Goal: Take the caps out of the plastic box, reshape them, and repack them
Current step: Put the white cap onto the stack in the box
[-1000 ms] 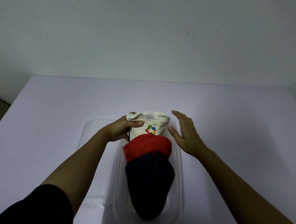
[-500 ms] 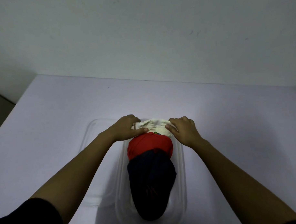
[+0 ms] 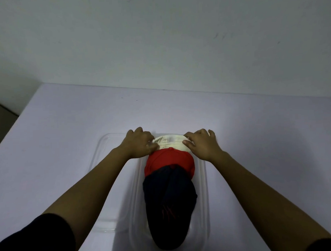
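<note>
A clear box [image 3: 204,189] is set on the pale desk [image 3: 67,128], its long side running away from the person. Three caps are packed in it in a row, each partly overlapped by the next. The cream cap [image 3: 171,143] is placed at the far end, the red cap [image 3: 169,161] in the middle, and the dark cap [image 3: 169,204] at the near end, where it fills most of the box. A faint red mark is seen on the dark cap; what it shows cannot be made out.

The cream cap is held from both sides. The left grip [image 3: 139,143] is closed on its left edge, with the fingers curled over the fabric and the thumb pressed in beneath them. The right grip [image 3: 203,144] is closed on its right edge, with the thumb laid on the near face and the fingers curled over the far rim. The cap is kept low in the box, touching the red cap just in front of it.

A clear lid [image 3: 107,146] is laid flat on the desk just left of the box, and it is crossed by the left forearm. A dark sleeve [image 3: 33,239] is seen on the left upper arm. A plain wall [image 3: 158,41] is seen behind the desk.
</note>
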Tool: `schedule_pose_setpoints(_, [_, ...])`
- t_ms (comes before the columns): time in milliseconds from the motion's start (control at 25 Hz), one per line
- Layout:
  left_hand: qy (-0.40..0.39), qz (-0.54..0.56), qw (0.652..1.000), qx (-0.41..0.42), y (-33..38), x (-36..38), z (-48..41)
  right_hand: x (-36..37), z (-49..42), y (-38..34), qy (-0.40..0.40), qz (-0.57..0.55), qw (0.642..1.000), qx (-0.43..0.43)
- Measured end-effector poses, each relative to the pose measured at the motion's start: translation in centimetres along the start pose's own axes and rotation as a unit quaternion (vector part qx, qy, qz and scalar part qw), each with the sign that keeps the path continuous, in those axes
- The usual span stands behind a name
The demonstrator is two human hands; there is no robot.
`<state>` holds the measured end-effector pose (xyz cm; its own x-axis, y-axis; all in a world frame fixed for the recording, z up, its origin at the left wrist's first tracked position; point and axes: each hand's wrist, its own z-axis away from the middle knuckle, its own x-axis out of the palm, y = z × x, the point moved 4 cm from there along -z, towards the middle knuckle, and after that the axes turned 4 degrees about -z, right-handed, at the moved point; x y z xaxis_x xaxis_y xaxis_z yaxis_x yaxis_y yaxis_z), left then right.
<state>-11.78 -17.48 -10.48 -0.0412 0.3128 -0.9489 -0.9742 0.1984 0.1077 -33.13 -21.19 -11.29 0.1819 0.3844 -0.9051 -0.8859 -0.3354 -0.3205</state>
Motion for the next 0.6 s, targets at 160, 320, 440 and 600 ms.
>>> schedule_pose_setpoints(160, [0.006, -0.116, 0.993, -0.018, 0.7, 0.5, -0.2, 0.5, -0.1, -0.1, -0.036, 0.046, 0.998, 0.019])
schedule_pose_setpoints(320, [-0.013, -0.158, 0.986, -0.048, 1.2, 1.0, -0.7, 0.9, -0.1, -1.1, -0.003, 0.101, 0.995, -0.010])
schedule_pose_setpoints(440, [0.134, -0.077, 0.987, -0.052, 1.2, -0.5, 0.1, 0.2, 0.9, -1.2, 0.118, -0.007, 0.992, -0.035])
schedule_pose_setpoints(600, [0.192, 0.237, 0.952, -0.019, 1.6, -1.5, 2.8, -0.7, 4.5, -0.2, 0.195, -0.168, 0.965, -0.058])
